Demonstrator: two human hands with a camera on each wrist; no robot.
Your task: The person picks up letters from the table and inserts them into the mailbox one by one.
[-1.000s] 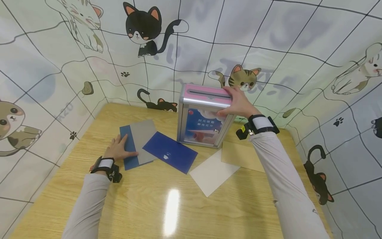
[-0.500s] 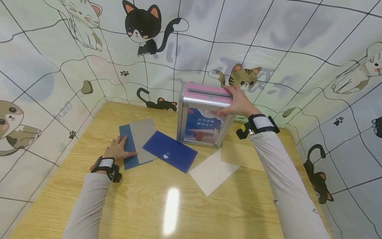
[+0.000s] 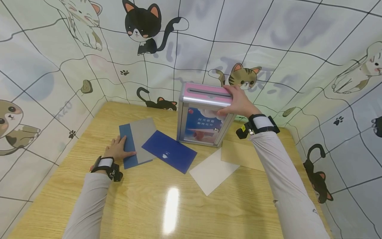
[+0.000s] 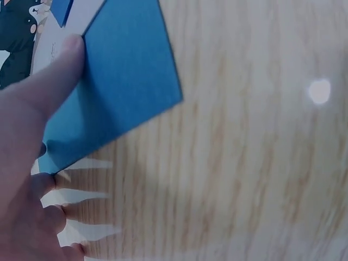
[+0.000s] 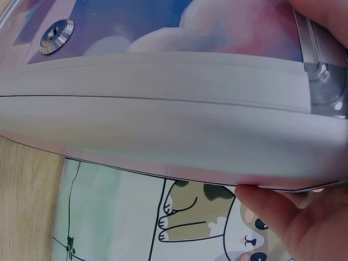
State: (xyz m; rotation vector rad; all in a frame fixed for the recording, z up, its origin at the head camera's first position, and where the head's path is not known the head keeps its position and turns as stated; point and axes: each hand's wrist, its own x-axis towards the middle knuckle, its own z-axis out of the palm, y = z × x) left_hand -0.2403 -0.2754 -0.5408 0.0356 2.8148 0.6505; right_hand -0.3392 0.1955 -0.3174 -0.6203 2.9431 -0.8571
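At the left of the head view my left hand [image 3: 116, 149] rests on a blue envelope [image 3: 129, 161], its fingers spread and fairly straight. A grey envelope [image 3: 144, 136] overlaps the blue one, and the thumb tip touches its edge. My right hand [image 3: 238, 102] grips the top right corner of a ballot-style box [image 3: 209, 96], which stands upright. The box has a pink slotted top, silver frame and printed front with a round lock [image 5: 56, 36]. In the right wrist view the thumb and fingers lie on opposite faces of the frame.
A navy envelope [image 3: 170, 151] overlaps the grey one before the box. A cream envelope [image 3: 213, 172] and a tan envelope [image 3: 241, 154] overlap at the right. A cat-printed wall covering [image 3: 197, 46] surrounds the wooden table [image 3: 143, 202] behind and at both sides.
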